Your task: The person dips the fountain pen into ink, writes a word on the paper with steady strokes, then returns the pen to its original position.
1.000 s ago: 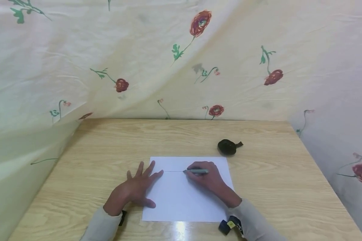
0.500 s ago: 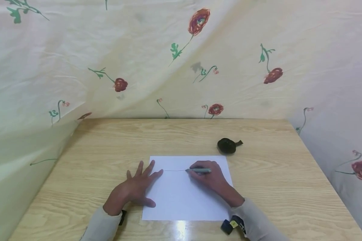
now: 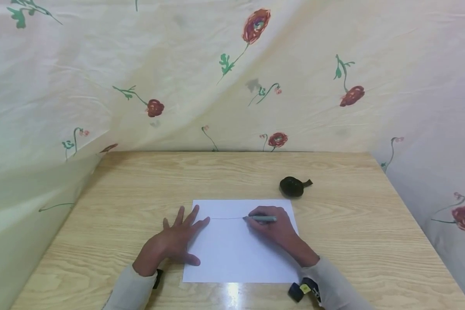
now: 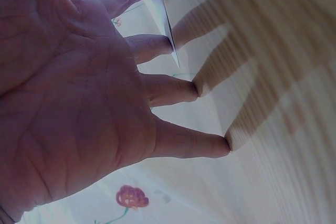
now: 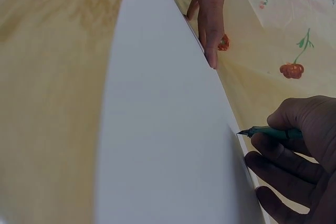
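Note:
A white sheet of paper (image 3: 232,254) lies flat on the wooden table, with a thin horizontal line (image 3: 224,218) drawn near its top edge. My left hand (image 3: 176,241) rests with fingers spread over the sheet's left edge; in the left wrist view, fingertips (image 4: 197,88) touch the wood and the paper's edge. My right hand (image 3: 277,226) pinches a grey-green pen (image 3: 263,218) between thumb and fingers. In the right wrist view the dark tip of the pen (image 5: 257,130) meets the paper at the line's right end.
A dark, rounded object with a short tail (image 3: 292,187) lies beyond the paper's upper right corner; its kind is unclear. Pale cloth with printed flowers (image 3: 186,77) hangs behind and beside the table (image 3: 352,202). A dark device (image 3: 296,292) is strapped at my right wrist.
My right hand has slid to the right with the pen, and the drawn line has grown longer behind the tip. My left hand has stayed in place on the paper.

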`<action>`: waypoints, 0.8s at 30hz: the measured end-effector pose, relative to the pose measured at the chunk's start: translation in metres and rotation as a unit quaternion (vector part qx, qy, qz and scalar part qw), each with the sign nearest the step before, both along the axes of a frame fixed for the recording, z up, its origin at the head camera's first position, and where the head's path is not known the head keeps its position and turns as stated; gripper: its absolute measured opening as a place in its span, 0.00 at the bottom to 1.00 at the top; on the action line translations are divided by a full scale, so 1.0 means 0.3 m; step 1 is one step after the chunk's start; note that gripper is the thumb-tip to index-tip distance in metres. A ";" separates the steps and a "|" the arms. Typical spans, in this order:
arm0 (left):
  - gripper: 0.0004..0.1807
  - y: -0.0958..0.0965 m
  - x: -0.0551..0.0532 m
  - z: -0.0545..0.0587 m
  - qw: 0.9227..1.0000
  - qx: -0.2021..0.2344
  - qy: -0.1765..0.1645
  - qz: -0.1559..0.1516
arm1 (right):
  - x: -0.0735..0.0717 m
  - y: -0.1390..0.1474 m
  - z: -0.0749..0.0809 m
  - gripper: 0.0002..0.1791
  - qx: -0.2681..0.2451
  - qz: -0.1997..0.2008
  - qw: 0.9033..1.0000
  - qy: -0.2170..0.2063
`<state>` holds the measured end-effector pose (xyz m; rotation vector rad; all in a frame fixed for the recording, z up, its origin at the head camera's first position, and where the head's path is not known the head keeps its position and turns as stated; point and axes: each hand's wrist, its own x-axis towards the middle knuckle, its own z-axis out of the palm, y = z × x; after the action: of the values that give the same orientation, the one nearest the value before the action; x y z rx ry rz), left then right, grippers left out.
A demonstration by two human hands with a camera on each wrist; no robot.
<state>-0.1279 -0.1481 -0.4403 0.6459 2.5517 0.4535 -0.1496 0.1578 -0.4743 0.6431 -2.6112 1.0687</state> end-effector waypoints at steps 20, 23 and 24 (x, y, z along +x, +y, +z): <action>0.59 0.004 -0.004 -0.004 1.000 0.000 0.004 0.000 | 0.015 0.060 0.008 0.03 -0.026 -0.017 0.998 -0.046; 0.59 0.004 -0.004 0.000 1.000 0.002 0.005 -0.001 | 0.012 0.066 0.010 0.03 -0.026 -0.015 0.999 -0.041; 0.59 0.004 -0.005 0.002 1.000 0.002 0.005 0.000 | 0.011 0.068 0.011 0.04 -0.028 -0.014 0.999 -0.036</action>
<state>-0.1295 -0.1468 -0.4398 0.6512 2.5614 0.4555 -0.1464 0.1782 -0.4711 0.5635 -2.6320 1.1732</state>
